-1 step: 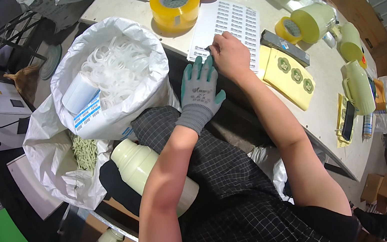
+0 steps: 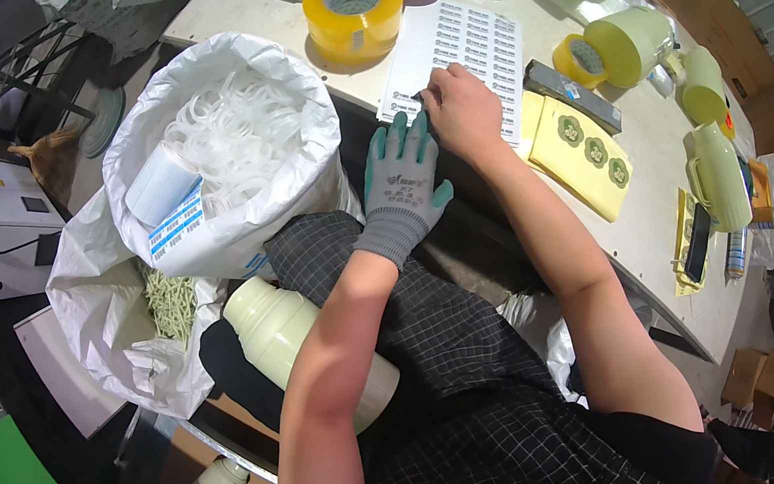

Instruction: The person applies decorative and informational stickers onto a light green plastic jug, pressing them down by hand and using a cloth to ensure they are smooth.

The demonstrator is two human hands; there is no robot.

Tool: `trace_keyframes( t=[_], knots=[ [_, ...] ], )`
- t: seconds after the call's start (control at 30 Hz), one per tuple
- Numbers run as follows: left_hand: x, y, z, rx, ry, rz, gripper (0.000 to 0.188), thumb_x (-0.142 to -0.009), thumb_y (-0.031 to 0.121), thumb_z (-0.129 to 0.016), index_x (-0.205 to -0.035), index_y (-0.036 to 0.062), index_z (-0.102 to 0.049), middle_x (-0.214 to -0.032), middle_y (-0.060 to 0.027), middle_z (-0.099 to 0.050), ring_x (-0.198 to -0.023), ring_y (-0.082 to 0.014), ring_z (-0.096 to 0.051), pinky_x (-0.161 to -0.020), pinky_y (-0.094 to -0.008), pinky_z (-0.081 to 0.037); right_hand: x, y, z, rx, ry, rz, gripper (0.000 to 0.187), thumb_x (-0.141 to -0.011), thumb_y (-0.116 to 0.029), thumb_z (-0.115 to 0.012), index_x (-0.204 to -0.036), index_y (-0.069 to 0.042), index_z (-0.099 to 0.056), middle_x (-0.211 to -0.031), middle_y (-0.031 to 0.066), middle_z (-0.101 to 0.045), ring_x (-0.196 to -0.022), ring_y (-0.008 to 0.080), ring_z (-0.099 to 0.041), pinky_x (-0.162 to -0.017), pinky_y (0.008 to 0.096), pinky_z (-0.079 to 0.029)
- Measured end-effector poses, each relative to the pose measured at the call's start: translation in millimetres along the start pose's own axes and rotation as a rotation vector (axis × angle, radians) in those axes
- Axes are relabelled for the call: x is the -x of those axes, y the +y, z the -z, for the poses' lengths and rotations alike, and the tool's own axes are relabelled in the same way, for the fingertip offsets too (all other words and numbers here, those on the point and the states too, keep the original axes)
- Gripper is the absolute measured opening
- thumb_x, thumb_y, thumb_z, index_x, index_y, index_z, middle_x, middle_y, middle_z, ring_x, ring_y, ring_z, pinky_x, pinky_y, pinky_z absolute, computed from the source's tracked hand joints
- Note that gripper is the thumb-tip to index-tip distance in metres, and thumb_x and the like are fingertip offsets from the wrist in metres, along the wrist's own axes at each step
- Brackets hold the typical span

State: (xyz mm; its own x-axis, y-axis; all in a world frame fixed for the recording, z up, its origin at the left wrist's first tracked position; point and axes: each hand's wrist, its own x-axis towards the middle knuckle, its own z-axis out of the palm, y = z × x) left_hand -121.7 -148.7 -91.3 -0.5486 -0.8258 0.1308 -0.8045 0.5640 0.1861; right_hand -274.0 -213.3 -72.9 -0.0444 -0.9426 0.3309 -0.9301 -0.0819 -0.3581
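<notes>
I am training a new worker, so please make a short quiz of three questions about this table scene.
1. True or false: the left hand wears a glove.
2. What does the right hand touch? A) white label sheet B) yellow tape roll C) pale bottle
3. Fill in: the white bag holds white plastic ____.

Key: 1 true. 2 A, its fingers pinch at the sheet's near edge. 3 rings.
</notes>
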Motion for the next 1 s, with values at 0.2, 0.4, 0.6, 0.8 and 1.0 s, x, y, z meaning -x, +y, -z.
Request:
trace_keyframes(
  t=[0.2,0.4,0.6,0.8,1.0],
  knots=[
    [-1.5,1.7,11.5,-0.042,-0.046,0.024,0.067,-0.093,0.051,-0.068,-0.138,0.0007,-0.061,-0.159,-0.0209,-0.043,-0.154,-0.0359,-0.032,-0.128,-0.0544,-0.021,-13.5,-21.8,17.3,-0.113,-0.174,-0.212,0.034,-0.088,-0.039,-0.079,-0.082,-0.006,-0.070,-0.085,0.0110,-0.073,-0.079,0.0326,-0.070,-0.072,0.0435,-0.054],
    [41.4,22.5,65.1,0.053,-0.238,0.055,0.059,-0.093,0.053,-0.065,-0.127,0.0047,-0.071,-0.139,-0.0174,-0.060,-0.137,-0.0341,-0.050,-0.122,-0.0525,-0.031,15.3,-56.3,25.5,-0.946,-0.425,-0.152,0.030,-0.089,-0.021,-0.085,-0.077,-0.004,-0.063,-0.069,-0.0031,-0.061,-0.066,0.0059,-0.052,-0.061,0.0254,-0.043],
    [222.1,28.6,108.7,0.083,0.338,0.267,0.036,-0.087,0.032,-0.076,-0.116,0.0101,-0.071,-0.115,-0.0087,-0.066,-0.110,-0.0280,-0.063,-0.094,-0.0467,-0.049,91.7,-115.2,33.3,-1.087,-0.761,0.073,0.025,-0.089,-0.017,-0.085,-0.083,-0.003,-0.065,-0.076,-0.0040,-0.063,-0.073,0.0039,-0.053,-0.067,0.0232,-0.043],
    [318.4,44.9,84.0,0.058,0.543,0.651,0.049,-0.076,0.021,-0.086,-0.119,0.0103,-0.065,-0.114,-0.0076,-0.067,-0.103,-0.0298,-0.063,-0.091,-0.0471,-0.047,141.4,-167.4,13.8,-1.059,-1.003,0.279,0.028,-0.083,-0.022,-0.089,-0.085,-0.005,-0.067,-0.081,-0.0007,-0.062,-0.072,0.0094,-0.053,-0.066,0.0277,-0.045],
    [328.5,48.0,61.0,0.121,0.690,0.611,0.053,-0.073,0.015,-0.085,-0.122,0.0116,-0.063,-0.119,-0.0066,-0.067,-0.102,-0.0286,-0.063,-0.089,-0.0453,-0.049,140.8,-185.1,14.6,-0.871,-0.954,0.446,0.032,-0.081,-0.027,-0.090,-0.085,-0.006,-0.067,-0.084,0.0023,-0.062,-0.070,0.0143,-0.057,-0.065,0.0307,-0.047]
  ],
)
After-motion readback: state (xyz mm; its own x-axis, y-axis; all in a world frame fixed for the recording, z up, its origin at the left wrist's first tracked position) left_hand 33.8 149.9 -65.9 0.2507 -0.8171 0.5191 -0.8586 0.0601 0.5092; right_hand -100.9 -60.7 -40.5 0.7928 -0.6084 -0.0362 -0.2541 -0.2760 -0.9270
